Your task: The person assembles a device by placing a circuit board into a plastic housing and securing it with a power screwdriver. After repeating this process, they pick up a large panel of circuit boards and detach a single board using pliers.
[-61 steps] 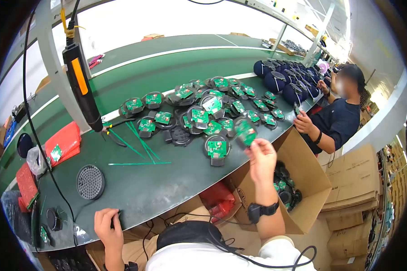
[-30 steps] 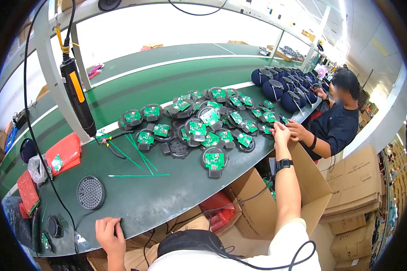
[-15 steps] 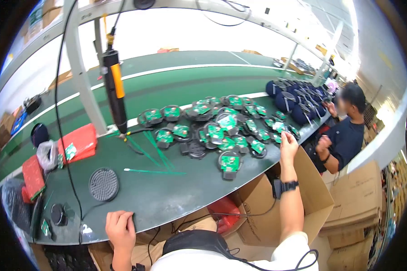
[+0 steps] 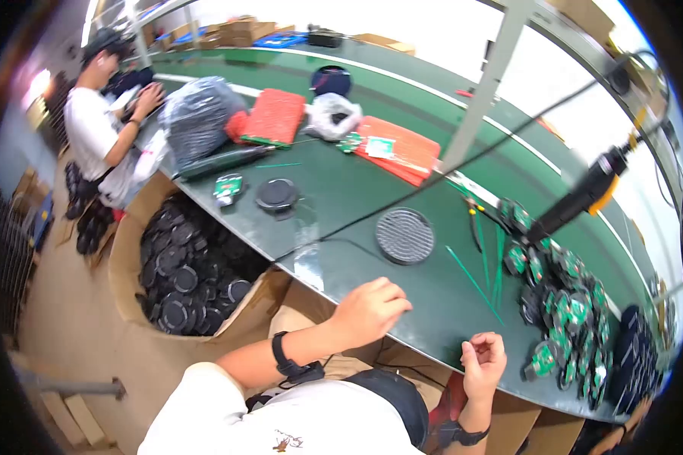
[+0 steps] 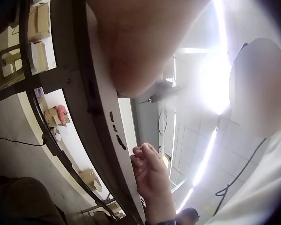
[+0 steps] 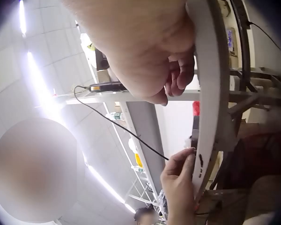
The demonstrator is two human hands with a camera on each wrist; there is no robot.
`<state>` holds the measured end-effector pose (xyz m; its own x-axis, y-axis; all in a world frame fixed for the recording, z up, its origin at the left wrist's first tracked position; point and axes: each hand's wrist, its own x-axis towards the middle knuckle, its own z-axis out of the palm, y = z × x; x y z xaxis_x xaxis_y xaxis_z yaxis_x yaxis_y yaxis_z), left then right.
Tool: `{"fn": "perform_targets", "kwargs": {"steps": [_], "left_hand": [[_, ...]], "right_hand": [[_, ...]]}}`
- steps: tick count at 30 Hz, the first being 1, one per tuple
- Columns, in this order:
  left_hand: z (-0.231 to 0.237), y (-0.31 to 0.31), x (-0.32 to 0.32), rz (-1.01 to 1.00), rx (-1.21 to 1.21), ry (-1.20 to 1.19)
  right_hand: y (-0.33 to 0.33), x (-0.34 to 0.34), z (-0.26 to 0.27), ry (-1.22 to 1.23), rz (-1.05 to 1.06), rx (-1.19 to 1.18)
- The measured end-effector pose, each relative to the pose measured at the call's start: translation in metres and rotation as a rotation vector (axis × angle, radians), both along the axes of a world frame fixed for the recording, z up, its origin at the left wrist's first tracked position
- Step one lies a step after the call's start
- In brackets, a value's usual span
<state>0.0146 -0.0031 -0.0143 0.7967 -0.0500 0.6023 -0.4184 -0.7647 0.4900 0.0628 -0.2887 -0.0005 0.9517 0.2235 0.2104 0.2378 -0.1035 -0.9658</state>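
Observation:
At the table's front edge, my left hand (image 4: pixel 368 312) rests with bent fingers and holds nothing visible. My right hand (image 4: pixel 483 365) is beside the same edge, loosely curled and holding nothing that shows; its curled fingers also appear in the right wrist view (image 6: pixel 180 75). A round dark grille (image 4: pixel 405 236) lies on the green table (image 4: pixel 334 265) beyond my left hand. Thin green strips (image 4: pixel 474 284) and pliers (image 4: pixel 475 227) lie to its right. Farther right is a heap of black round parts with green circuit boards (image 4: pixel 577 311).
A carton (image 4: pixel 125 258) of black round parts stands left of the table. On the table are a black disc (image 4: pixel 277 195), a small board part (image 4: pixel 228 188), red packets (image 4: pixel 275 117) and a dark plastic bag (image 4: pixel 201 114). A power screwdriver (image 4: pixel 580 193) hangs above; one person (image 4: pixel 99 129) works at left.
The head view has swung left, bringing in the carton and another person. My right hand has drawn back from the far side of the heap to the table's front edge. My left hand stays near the edge.

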Motion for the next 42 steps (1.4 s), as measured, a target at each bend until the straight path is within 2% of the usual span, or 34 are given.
{"fn": "perform_targets", "kwargs": {"steps": [1, 3, 5, 7, 9, 15, 20, 22, 24, 26, 27, 31, 32, 33, 35, 39, 40, 41, 42], "left_hand": [[0.000, 0.001, -0.001, -0.037, -0.016, 0.000], [0.001, 0.006, -0.003, -0.027, -0.054, 0.000], [0.006, 0.015, -0.008, -0.110, -0.254, 0.020], [0.015, 0.030, -0.015, -0.051, -0.281, -0.003], [0.033, 0.047, -0.022, 0.043, -0.450, 0.086], [0.038, 0.130, -0.047, 0.472, -0.533, 0.011], [0.021, 0.223, -0.077, 0.896, -0.507, -0.021], [0.005, 0.255, -0.090, 0.977, -0.487, -0.029], [0.006, 0.268, -0.099, 1.028, -0.471, -0.006], [0.012, 0.271, -0.103, 1.085, -0.348, 0.062], [0.015, 0.270, -0.101, 1.086, -0.349, 0.062], [0.017, 0.255, -0.062, 0.769, -0.211, -0.061], [0.019, 0.250, -0.052, 0.732, -0.199, 0.013], [0.019, 0.247, -0.042, 0.736, -0.153, 0.112], [0.019, 0.236, -0.028, 0.744, -0.036, 0.038], [0.004, 0.245, -0.007, 0.689, -0.066, 0.085], [0.012, 0.244, -0.008, 0.685, -0.121, 0.145], [0.031, 0.229, -0.016, 0.646, -0.441, 0.130], [0.037, 0.216, -0.024, 0.537, -0.537, 0.026]], "right_hand": [[0.004, 0.001, -0.012, -0.001, -0.029, -0.056], [0.006, 0.000, -0.014, -0.193, -0.030, -0.265], [0.010, -0.003, -0.008, -0.276, -0.021, -0.386], [0.008, -0.002, -0.014, -0.286, -0.048, -0.375], [0.007, -0.003, -0.015, -0.271, -0.048, -0.366], [0.016, -0.004, -0.014, -0.261, -0.040, -0.395], [0.008, 0.002, -0.023, -0.294, -0.072, -0.470], [0.015, -0.001, -0.016, -0.294, -0.070, -0.472], [0.033, -0.009, 0.009, -0.432, -0.083, -0.502], [0.035, -0.009, 0.016, -0.476, -0.041, -0.549], [0.037, -0.009, 0.018, -0.522, -0.004, -0.594], [0.041, -0.009, 0.015, -0.589, -0.047, -0.624], [0.040, -0.009, 0.013, -0.539, -0.063, -0.609], [0.039, -0.009, 0.011, -0.490, -0.081, -0.595], [0.024, -0.001, -0.009, -0.431, -0.072, -0.580], [0.021, -0.001, -0.012, -0.357, -0.048, -0.515], [0.023, -0.003, -0.006, -0.279, -0.037, -0.515], [0.023, -0.007, -0.001, -0.281, -0.079, -0.512], [0.027, -0.009, 0.003, -0.265, -0.043, -0.500]]}}
